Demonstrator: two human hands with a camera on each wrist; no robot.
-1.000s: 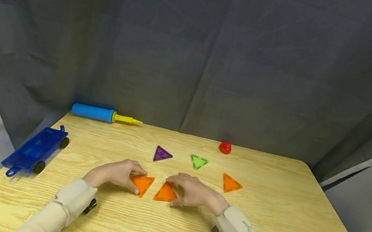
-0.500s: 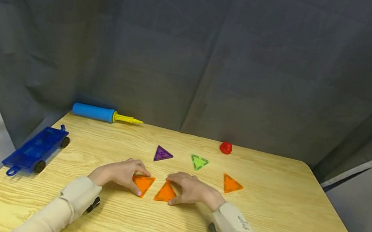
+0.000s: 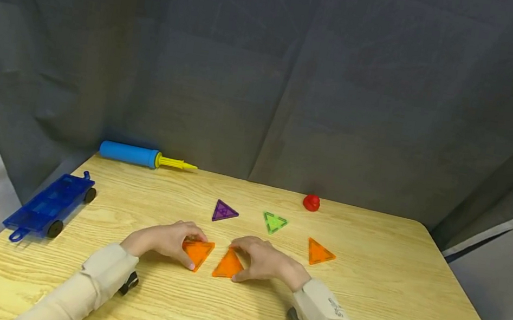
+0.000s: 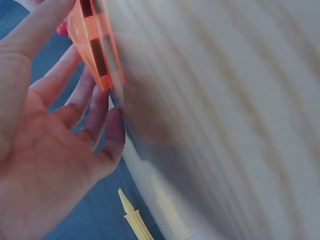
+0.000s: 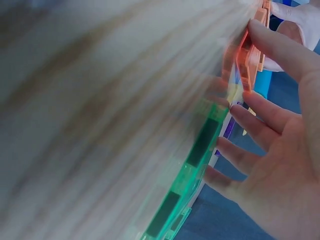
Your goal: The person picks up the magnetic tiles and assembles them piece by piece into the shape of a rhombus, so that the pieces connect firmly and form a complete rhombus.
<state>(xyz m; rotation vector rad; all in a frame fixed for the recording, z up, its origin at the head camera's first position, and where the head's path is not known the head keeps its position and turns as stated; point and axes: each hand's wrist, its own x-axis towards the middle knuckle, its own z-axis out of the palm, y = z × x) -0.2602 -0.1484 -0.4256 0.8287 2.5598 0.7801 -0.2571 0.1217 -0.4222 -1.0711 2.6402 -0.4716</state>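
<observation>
Two orange triangular tiles lie near the table's middle, a small gap between them. My left hand [image 3: 170, 241] pinches the left orange tile [image 3: 198, 253] between thumb and fingers; in the left wrist view that tile [image 4: 95, 47] stands edge-on beside the fingers. My right hand [image 3: 266, 262] holds the right orange tile [image 3: 228, 265] by thumb and index finger; the right wrist view shows the tile [image 5: 248, 62] between those fingertips, the other fingers loosely spread. Behind the hands lie a purple triangle [image 3: 224, 211] and a green triangle [image 3: 274, 222].
A third orange triangle [image 3: 319, 252] lies right of my right hand. A red object [image 3: 311, 203] and a blue pump with yellow nozzle [image 3: 129, 154] are at the back edge. The blue wheeled base [image 3: 50, 206] stands at left; a dark curtain [image 3: 268, 74] hangs behind.
Both hands have shifted slightly, the left a little to the right, and the right thumb has moved in against its tile. The tiles have hardly moved.
</observation>
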